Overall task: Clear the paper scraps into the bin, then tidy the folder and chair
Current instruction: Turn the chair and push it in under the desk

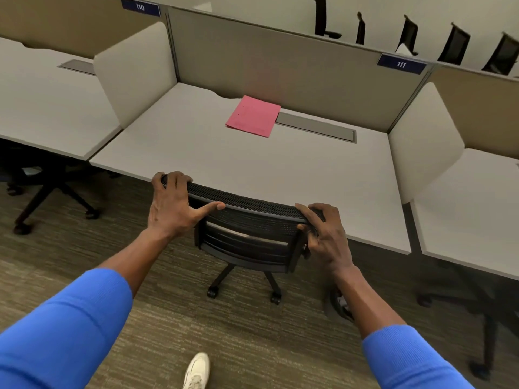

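The chair (247, 231), a black mesh-backed office seat on a wheeled base, stands on the carpet right at the near edge of the counter (196, 153), its backrest top roughly level with that edge and its seat hidden beneath or behind the back. From the head view, both hands grip the top rail of the backrest. The left hand (171, 206) curls over the rail's left corner, fingers wrapped across the top and the thumb stretched out along the near face of the mesh. The right hand (325, 234) clasps the right corner, fingers bent over the top and down the side frame. Both forearms reach forward out of blue sleeves (64, 327).

The folder (254, 115), pink and closed, lies flat toward the back of the counter, slightly turned, with its right edge touching or overlapping the left end of a grey cable hatch (317, 127) set into the surface. Grey partition panels (275, 60) close the bay behind and at both sides, and a blue label reading 111 (401, 64) sits on the top right of the rear panel.

Below the right forearm, a dark round bin (338, 304) shows partly on the floor, with something pale inside that is too hidden to identify. A white shoe (198, 370) shows at the bottom edge on the carpet (168, 318).
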### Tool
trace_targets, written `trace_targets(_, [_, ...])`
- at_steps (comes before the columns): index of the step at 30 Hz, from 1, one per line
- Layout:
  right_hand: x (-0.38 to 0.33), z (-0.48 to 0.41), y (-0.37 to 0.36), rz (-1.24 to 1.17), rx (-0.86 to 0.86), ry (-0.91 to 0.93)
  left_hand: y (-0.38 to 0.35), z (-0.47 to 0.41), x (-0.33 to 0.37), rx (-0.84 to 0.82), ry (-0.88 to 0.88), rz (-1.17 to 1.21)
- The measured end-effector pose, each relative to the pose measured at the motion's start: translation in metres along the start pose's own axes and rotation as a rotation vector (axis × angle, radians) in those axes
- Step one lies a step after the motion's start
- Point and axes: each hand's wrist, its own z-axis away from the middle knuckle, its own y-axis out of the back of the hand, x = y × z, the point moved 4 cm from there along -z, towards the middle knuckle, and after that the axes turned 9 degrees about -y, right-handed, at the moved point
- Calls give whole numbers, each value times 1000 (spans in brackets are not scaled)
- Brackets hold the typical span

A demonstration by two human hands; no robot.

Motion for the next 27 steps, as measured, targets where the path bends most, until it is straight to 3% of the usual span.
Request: trace_targets(27, [12,-40,-11,60,42,-147,-18,-52,-3,73,-68,-9])
